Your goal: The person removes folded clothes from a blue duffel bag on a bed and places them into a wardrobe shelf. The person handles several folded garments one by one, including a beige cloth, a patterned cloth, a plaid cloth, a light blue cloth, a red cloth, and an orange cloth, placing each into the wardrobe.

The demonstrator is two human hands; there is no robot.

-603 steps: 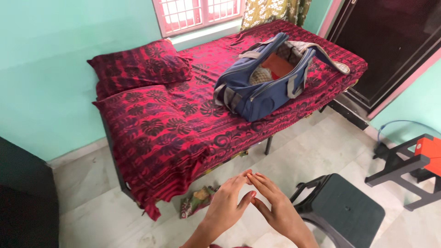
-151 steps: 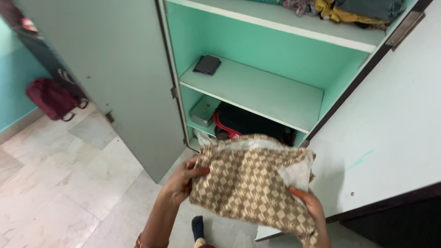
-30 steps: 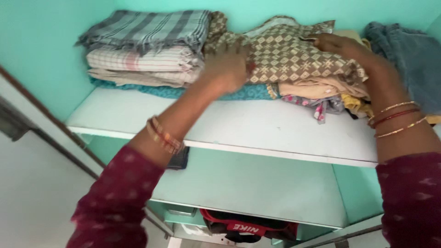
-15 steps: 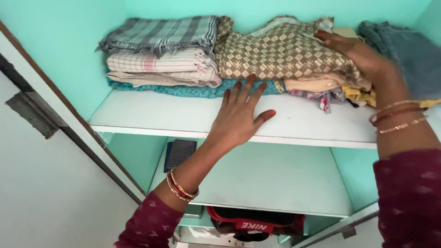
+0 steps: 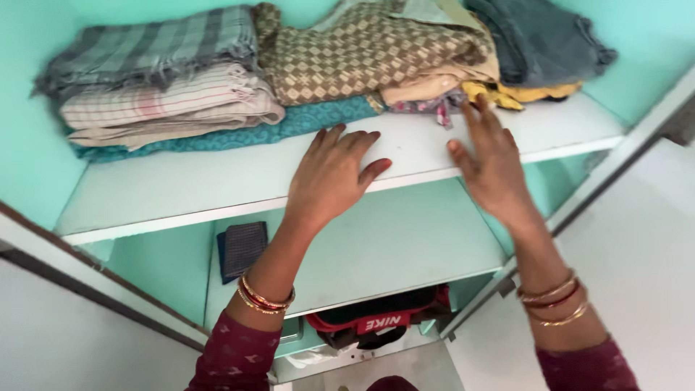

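Note:
My left hand (image 5: 329, 177) lies flat and empty on the front of the white upper shelf (image 5: 181, 185) of a mint-green cupboard, fingers spread. My right hand (image 5: 492, 163) hovers open over the same shelf's front edge, fingers pointing at the clothes. Just beyond both hands a brown-and-cream checked cloth (image 5: 362, 51) sits on top of a pile of folded clothes, with a teal cloth (image 5: 311, 119) under it. Neither hand touches the checked cloth.
Folded grey and pink-striped towels (image 5: 156, 83) are stacked at the left, dark blue jeans (image 5: 539, 40) at the right. A dark wallet (image 5: 241, 247) lies on the middle shelf. A black-and-red bag (image 5: 376, 326) fills the bottom shelf. White cupboard doors (image 5: 630, 253) stand open on both sides.
Both hands have pulled back off the checked cloth, which stays on the pile. The right hand has dropped to the shelf edge and the view has tilted.

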